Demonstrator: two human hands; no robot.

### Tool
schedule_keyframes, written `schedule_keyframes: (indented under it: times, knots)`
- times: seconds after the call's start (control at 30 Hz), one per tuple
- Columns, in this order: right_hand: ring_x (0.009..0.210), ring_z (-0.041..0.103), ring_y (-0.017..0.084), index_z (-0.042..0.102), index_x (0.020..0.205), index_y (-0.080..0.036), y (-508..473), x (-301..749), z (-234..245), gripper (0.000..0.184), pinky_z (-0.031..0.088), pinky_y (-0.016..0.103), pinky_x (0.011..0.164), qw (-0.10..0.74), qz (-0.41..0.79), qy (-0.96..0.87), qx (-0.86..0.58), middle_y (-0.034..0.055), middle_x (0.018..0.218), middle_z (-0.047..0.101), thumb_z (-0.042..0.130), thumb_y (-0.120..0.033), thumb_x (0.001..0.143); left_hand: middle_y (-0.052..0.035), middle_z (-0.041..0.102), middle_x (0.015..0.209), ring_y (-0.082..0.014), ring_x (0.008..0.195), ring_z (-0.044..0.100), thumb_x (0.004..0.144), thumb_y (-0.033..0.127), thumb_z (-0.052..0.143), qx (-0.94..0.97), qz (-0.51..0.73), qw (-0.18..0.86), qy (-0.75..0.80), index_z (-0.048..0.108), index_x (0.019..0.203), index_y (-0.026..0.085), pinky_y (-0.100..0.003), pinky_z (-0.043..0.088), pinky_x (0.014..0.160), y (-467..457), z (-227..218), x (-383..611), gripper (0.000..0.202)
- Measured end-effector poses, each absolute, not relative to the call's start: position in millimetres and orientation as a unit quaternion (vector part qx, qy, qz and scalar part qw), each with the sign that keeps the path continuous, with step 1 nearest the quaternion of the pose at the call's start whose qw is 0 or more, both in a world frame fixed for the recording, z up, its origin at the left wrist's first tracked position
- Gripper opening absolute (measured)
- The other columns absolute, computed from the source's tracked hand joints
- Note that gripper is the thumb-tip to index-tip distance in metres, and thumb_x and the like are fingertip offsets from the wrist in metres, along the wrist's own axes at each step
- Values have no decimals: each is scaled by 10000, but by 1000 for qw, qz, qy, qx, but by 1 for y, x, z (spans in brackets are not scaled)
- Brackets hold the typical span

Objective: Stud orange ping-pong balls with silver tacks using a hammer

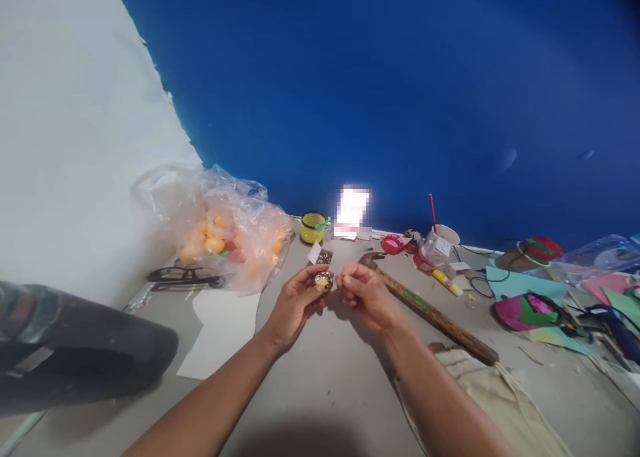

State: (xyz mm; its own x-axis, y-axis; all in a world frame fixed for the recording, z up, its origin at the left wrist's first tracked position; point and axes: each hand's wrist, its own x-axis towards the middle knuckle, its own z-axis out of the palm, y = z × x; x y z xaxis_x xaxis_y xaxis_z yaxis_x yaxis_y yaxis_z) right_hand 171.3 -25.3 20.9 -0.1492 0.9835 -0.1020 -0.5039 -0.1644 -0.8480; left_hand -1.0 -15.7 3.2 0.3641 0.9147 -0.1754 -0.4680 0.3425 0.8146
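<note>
Between the fingers and thumb of my left hand [295,304] is a small round object [325,282], yellow in the middle with a dark, shiny, speckled rim. Close to its right side, my right hand [369,296] is closed in a pinch; whatever its fingertips hold, if anything, is too small to make out. A small gap separates the two hands, both raised over the grey table [320,390]. Just beyond my left hand lies a small open box [324,257] with dark glittery contents and a white flap.
A hammer [435,317] lies right of my right hand, by a cloth bag [490,384]. Left are a clear bag of orange pieces [220,234], glasses [185,277], white paper [220,327] and a dark cylinder [90,350]. A yellow pot [313,229] and lit screen [351,210] stand behind.
</note>
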Motion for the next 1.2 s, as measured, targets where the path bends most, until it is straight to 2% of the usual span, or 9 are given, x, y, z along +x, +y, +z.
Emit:
schedule_keyframes:
  times: [0.13,0.23,0.33,0.4,0.5,0.57,0.7,0.93,1.2]
  knots:
    - [519,364,65,689,721,-193,-34,168,-2,353,238,218,477,533,688,-330,-366,-6,696,639,950,-412,628,-62,705,979,-132,720,618,760,308,833,353,454,751,324,705,1188,194,-239,450,586,-16,0,-2,461]
    - [503,370,72,697,714,-194,-29,173,-6,344,238,226,483,523,684,-343,-376,-25,610,586,943,-424,640,-43,670,881,-132,676,602,770,327,808,374,439,745,335,691,1212,179,-241,430,565,-17,-1,-4,481]
    - [484,358,71,696,721,-194,-24,178,-6,347,239,231,482,520,671,-357,-389,-46,555,534,939,-431,648,-6,622,771,-107,619,539,797,313,764,450,426,696,364,698,1223,167,-236,414,567,-19,2,-5,456]
    - [481,358,67,696,740,-192,-23,179,-6,352,237,228,478,518,668,-364,-391,-46,565,538,933,-439,657,-24,664,845,-121,684,575,799,294,749,500,423,647,391,702,1227,172,-241,456,620,-20,6,-5,448]
    - [493,378,67,712,767,-192,-25,179,-7,344,244,222,472,511,662,-380,-395,-36,604,567,922,-447,674,-70,713,1112,-191,960,663,773,288,760,518,436,607,417,685,1229,187,-277,531,817,-21,9,-3,473]
    - [518,394,68,732,779,-191,-26,179,-7,328,264,219,481,510,649,-395,-404,-22,651,605,922,-440,680,-76,716,1139,-210,1025,664,772,301,765,520,433,600,425,680,1209,184,-292,535,875,-22,9,-2,460]
    - [553,420,75,760,786,-194,-26,181,-9,301,324,224,519,509,634,-407,-415,-16,666,629,922,-430,693,-61,719,1036,-194,930,658,812,358,761,545,421,587,426,691,1204,179,-286,532,823,-21,3,-3,437]
    - [662,605,127,779,787,-193,-24,184,-8,290,488,276,650,504,639,-399,-422,24,783,735,952,-374,643,-66,711,1102,-181,916,640,841,370,753,574,422,565,415,689,1243,185,-276,520,820,-19,-3,-3,447]
    - [724,661,148,788,774,-194,-24,185,-6,241,530,299,721,502,622,-423,-427,40,816,762,937,-353,673,-72,715,1081,-172,855,617,829,340,756,593,420,542,422,711,1221,178,-285,517,783,-20,1,-2,426]
